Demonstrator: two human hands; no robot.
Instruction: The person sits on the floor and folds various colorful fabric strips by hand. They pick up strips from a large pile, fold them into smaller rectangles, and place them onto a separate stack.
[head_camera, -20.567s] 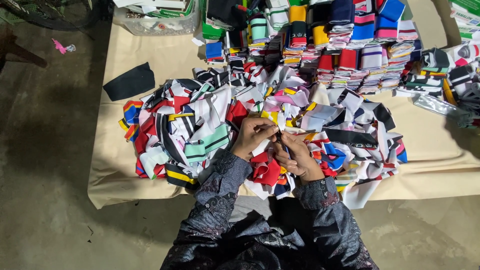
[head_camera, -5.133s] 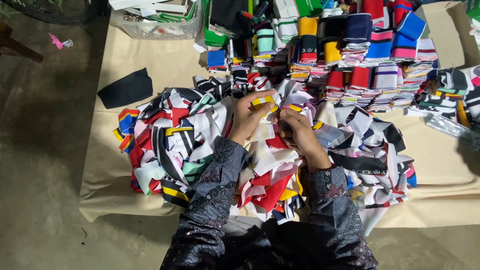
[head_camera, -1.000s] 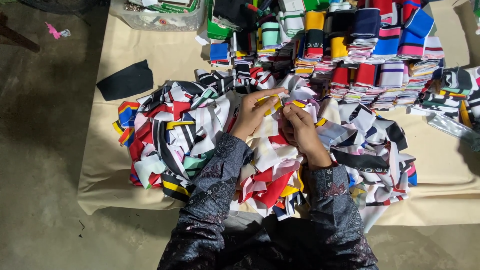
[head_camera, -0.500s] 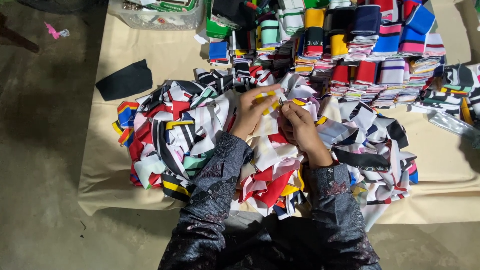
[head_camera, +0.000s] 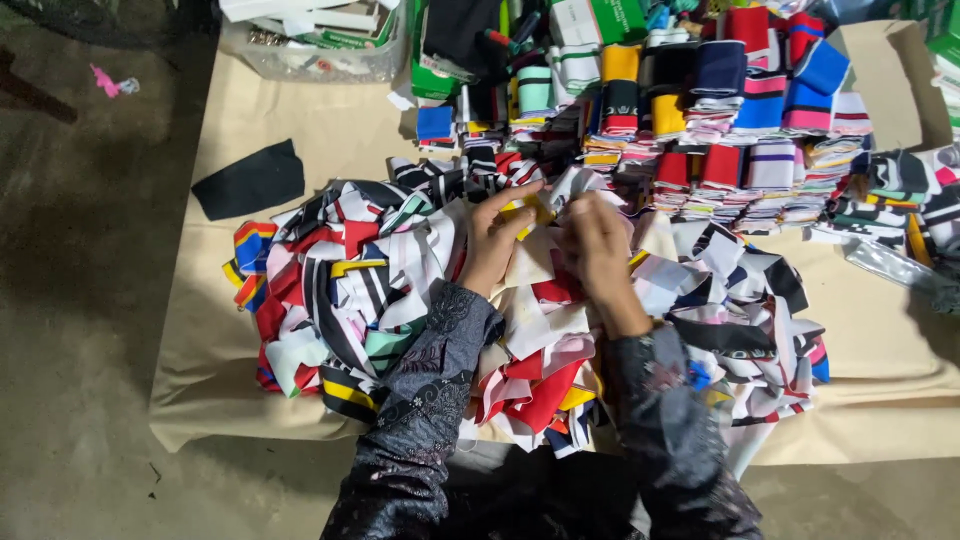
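A big loose heap of coloured fabric pieces (head_camera: 360, 290) lies on a beige sheet (head_camera: 300, 150) in front of me. My left hand (head_camera: 497, 238) and my right hand (head_camera: 597, 245) meet over the middle of the heap. Both pinch a small cloth piece with a yellow stripe (head_camera: 527, 212) between thumb and fingers. Dark patterned sleeves cover both forearms. Beyond the hands stand neat stacks of folded fabric pieces (head_camera: 700, 120) in red, yellow, blue, pink and stripes.
A single black cloth piece (head_camera: 250, 180) lies alone at the left on the sheet. A clear plastic tub (head_camera: 320, 50) with boxes stands at the back left. Bare concrete floor (head_camera: 80, 300) lies left of the sheet. More striped stacks (head_camera: 900, 190) sit at the right.
Both hands have stayed together over the heap, shifting slightly upward while working the small yellow-striped piece. The heap and stacks have not moved.
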